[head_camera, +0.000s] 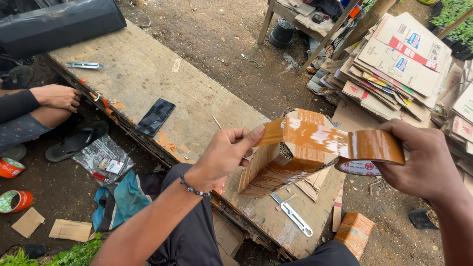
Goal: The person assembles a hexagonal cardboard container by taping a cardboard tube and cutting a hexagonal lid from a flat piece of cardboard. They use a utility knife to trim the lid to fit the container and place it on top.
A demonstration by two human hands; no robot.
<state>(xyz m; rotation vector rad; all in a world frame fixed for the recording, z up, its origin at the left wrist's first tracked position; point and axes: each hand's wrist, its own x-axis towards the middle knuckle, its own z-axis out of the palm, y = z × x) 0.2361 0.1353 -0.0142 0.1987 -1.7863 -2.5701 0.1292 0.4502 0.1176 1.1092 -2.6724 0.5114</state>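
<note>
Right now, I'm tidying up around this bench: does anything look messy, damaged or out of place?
Yes. The flat cardboard stack at upper right leans in a slumped, uneven heap. Cardboard scraps lie on the dirt, and a utility knife sits near the worn board edge, under the taped bundle.

A phone (pixel 155 116) and 2 cutters (pixel 84 65) (pixel 294 215) lie on the plank table (pixel 148 74). Flattened cartons (pixel 399 64) are stacked at the right. A sandal (pixel 74 143) and plastic bag (pixel 104 160) lie on the dirt (pixel 221 34).

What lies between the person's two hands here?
In the head view, a pulled-out strip of brown tape spans from the left hand to the tape roll in the right hand, above a taped cardboard block.
</note>
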